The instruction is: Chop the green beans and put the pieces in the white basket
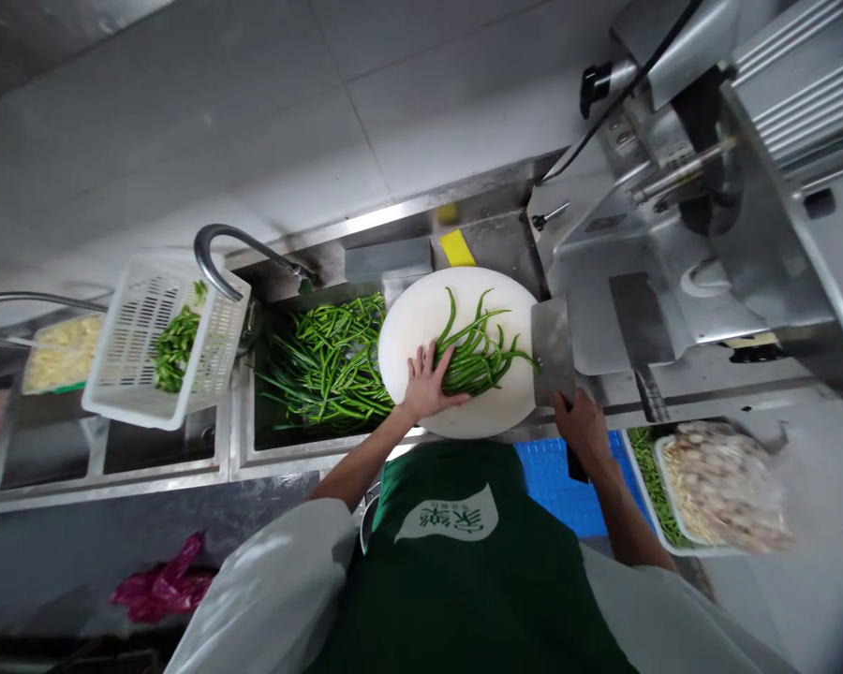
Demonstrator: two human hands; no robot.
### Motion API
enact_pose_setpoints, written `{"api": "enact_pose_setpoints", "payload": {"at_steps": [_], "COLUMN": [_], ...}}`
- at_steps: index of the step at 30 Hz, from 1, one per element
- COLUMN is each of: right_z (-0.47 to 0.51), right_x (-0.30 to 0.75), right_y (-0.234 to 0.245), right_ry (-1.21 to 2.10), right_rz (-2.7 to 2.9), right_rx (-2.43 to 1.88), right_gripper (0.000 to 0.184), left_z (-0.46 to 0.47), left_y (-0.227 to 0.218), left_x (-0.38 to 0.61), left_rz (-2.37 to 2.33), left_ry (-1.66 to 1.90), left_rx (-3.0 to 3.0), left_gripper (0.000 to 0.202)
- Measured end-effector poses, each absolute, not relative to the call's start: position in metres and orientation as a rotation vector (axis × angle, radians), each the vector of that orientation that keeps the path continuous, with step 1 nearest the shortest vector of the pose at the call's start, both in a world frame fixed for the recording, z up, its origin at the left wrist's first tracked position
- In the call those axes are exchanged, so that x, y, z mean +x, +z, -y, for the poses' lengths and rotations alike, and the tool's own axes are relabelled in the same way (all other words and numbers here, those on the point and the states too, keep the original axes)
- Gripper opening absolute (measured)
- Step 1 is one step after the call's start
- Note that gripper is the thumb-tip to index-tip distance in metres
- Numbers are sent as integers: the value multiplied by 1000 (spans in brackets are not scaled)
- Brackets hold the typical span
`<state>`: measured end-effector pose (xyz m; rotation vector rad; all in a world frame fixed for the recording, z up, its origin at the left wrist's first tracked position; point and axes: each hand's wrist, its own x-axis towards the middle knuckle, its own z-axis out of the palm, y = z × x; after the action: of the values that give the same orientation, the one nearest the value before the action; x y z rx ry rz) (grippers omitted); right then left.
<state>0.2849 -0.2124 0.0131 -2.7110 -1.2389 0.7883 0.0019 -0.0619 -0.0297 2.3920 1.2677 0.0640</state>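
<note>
Long green chili peppers lie in a loose bunch on a round white cutting board. Against the left end of the bunch rests my left hand, its fingers spread over the board and touching the peppers. My right hand is wrapped round the dark handle of a cleaver. The broad blade is at the board's right edge, beside the pepper tips. Left of the board, many more green peppers fill a sink basin.
A white plastic basket with cut green peppers stands left, under a curved faucet. A second cleaver lies near a metal slicing machine. A yellow block sits behind the board; a blue crate is below.
</note>
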Motion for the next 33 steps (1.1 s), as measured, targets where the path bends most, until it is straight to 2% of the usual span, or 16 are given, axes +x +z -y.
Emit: {"api": "enact_pose_setpoints", "payload": {"at_steps": [1,3,9,14,17,23,29,33], "right_z": [213,214,217,217,216,214,215,216], "right_x": [286,287,289,288,287,286,292,295], "right_y": [11,9,5,4,6,11,6,-1], "right_ry": [779,771,764,777,778,795,808,795], "right_rz": [1233,1222,1237,1225,1217,1218,1217,1194], "right_rx": [-2707,-2695,-2682,-2690,-2694,-2707,-2742,-2745], "right_gripper": [41,41,41,43,41,40,44,45], "left_z": [69,75,34,28,44,52,55,56], "left_y": [-29,-31,-35,-40,-46,-54,-46,-40], "left_x": [3,7,-10,-39,-38,2,10,15], "left_rz": [-1286,-1296,-1179,-1104,-1094,-1390,-1520,-1514], "left_ry": [-5,-80,-7,311,442,800,813,567], "left_rx": [2436,2489,2465,2291,2127,1672,1815,2177], "left_gripper": [113,119,113,110,101,77,67,53]}}
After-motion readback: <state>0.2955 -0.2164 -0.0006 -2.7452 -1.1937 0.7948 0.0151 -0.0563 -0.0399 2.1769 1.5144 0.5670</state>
